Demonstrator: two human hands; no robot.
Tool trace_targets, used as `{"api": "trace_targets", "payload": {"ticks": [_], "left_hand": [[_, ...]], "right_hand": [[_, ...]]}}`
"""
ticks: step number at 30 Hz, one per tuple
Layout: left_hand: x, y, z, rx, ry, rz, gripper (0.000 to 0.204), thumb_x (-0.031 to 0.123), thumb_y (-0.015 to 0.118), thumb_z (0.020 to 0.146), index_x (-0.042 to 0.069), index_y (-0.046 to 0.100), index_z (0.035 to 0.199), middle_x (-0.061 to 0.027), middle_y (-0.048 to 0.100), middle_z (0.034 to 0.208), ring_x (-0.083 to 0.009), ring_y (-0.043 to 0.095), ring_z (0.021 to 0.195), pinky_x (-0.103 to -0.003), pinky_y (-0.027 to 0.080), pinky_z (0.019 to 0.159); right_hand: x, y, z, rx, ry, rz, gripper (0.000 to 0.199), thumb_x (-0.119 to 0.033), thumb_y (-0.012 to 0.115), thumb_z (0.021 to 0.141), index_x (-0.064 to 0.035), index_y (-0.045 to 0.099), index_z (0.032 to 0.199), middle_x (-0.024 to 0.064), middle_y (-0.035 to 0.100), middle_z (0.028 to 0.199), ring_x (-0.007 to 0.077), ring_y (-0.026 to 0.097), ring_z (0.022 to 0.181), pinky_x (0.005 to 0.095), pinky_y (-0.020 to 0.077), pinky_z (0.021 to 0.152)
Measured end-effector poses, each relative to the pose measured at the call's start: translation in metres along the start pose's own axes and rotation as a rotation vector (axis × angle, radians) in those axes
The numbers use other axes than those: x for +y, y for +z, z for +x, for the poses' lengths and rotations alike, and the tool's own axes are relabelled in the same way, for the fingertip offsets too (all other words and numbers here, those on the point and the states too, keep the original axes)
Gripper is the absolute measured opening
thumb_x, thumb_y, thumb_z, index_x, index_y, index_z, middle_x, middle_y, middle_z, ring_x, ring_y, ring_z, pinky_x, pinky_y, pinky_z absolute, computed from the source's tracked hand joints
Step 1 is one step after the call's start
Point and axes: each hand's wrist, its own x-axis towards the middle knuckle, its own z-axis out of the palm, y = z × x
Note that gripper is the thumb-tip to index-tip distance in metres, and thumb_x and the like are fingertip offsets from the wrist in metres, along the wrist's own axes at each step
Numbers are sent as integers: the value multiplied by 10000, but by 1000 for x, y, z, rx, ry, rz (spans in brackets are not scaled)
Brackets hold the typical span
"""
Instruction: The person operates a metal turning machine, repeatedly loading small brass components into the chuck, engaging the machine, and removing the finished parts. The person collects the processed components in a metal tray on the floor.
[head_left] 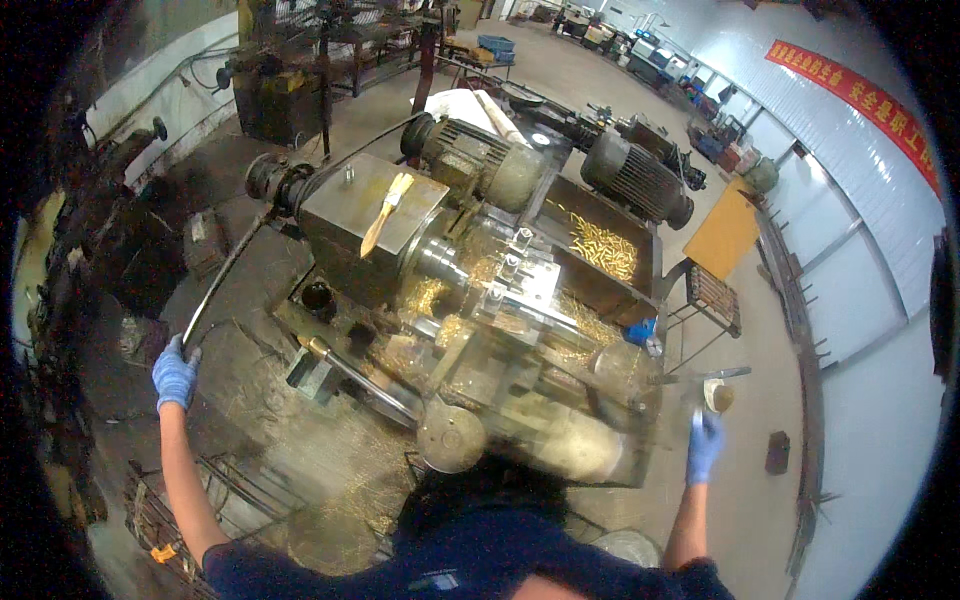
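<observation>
My left hand [176,376], in a blue knit glove, is closed around the lower end of a long metal lever [228,275]. The lever slants up to the round end of a metal lathe's headstock [345,225]. At the right end of the lathe, my right hand [705,446], also gloved in blue, is smeared by motion. Its fingers look wrapped round something I cannot make out, just below a dark bar with a pale round part [716,394]. Between my hands, the chuck [440,260] and the tool slide [520,275] are strewn with brass chips.
On the headstock lies a wooden-handled brush [386,215]. Behind the slide, a metal tray [565,225] holds many small brass pieces [605,250]. Electric motors [635,175] stand behind. A rack with an orange board [722,228] is to the right. Chips litter the floor.
</observation>
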Motion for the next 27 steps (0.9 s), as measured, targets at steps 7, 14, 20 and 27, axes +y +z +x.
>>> {"api": "trace_targets", "payload": {"ticks": [7,14,20,27], "left_hand": [[-30,29,48,-229,-223,125,331,295,636,742,44,599,953,-200,603,974,-363,570,929,-429,456,789],[-7,15,29,-142,-243,119,300,279,640,737,67,626,950,-182,616,961,-342,586,911,-412,463,795],[-1,29,20,-85,-228,106,280,294,633,739,96,626,937,-149,622,944,-329,586,898,-410,467,768],[-14,32,35,-9,-187,98,239,228,635,708,53,623,871,-191,617,899,-367,592,849,-431,471,747]], "right_hand": [[129,-74,-75,-364,349,-674,336,-285,692,640,-10,682,833,189,652,766,244,651,697,328,490,648],[-78,39,34,-308,-58,-127,267,-218,698,729,19,661,846,95,656,703,126,596,633,271,477,626],[-291,171,41,-434,-812,21,263,-298,718,639,-99,678,806,129,608,773,309,579,738,380,465,673],[-383,284,13,-882,-1041,-405,369,-429,572,690,-92,690,784,139,634,767,297,597,787,401,448,738]]}}
